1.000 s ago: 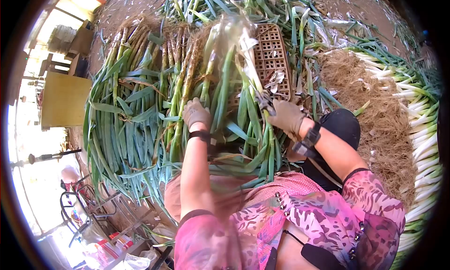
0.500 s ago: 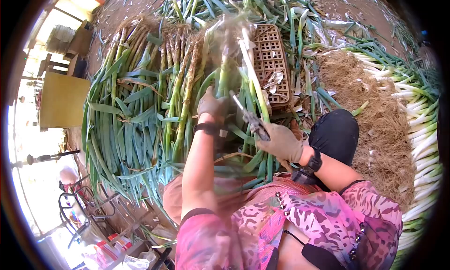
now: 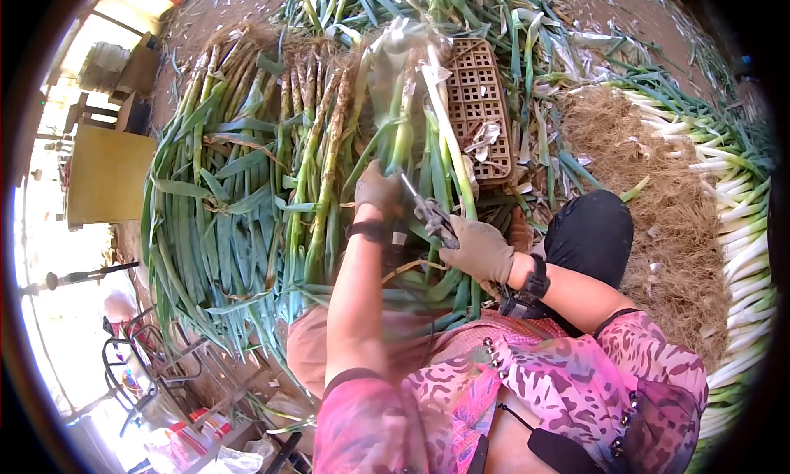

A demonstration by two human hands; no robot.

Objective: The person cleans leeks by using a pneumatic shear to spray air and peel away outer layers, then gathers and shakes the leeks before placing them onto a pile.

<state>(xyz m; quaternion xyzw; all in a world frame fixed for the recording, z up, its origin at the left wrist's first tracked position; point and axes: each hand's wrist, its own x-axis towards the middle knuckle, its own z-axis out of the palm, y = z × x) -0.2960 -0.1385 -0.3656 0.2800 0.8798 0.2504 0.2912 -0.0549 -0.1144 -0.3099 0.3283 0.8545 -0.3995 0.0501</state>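
Note:
My gloved left hand (image 3: pixel 378 189) is closed around the leaves of a long green onion (image 3: pixel 401 137), whose pale stalk points away from me; its root end is blurred. In my gloved right hand (image 3: pixel 482 250) is an air blow gun (image 3: pixel 434 220), its thin metal nozzle angled toward the onion just past my left fingers. A peeled white-stalked onion (image 3: pixel 444 116) lies just right of the held one, against a brown plastic crate (image 3: pixel 477 104). Left of my hand, unpeeled onions (image 3: pixel 317 161) with brown, dirty stalks lie side by side.
Along the right lies a long row of white-stalked onions (image 3: pixel 745 252), their tangled roots (image 3: pixel 650 219) facing my dark-clothed knee (image 3: pixel 588 235). Leaf scraps (image 3: pixel 527 54) litter the floor beyond the crate. A yellow panel (image 3: pixel 111 176) and a metal-framed cart (image 3: pixel 148 355) stand at left.
My right hand and the blow gun have shifted slightly left, closer to my left hand. The held onion has tilted a little to the right, and its stalk shows more clearly.

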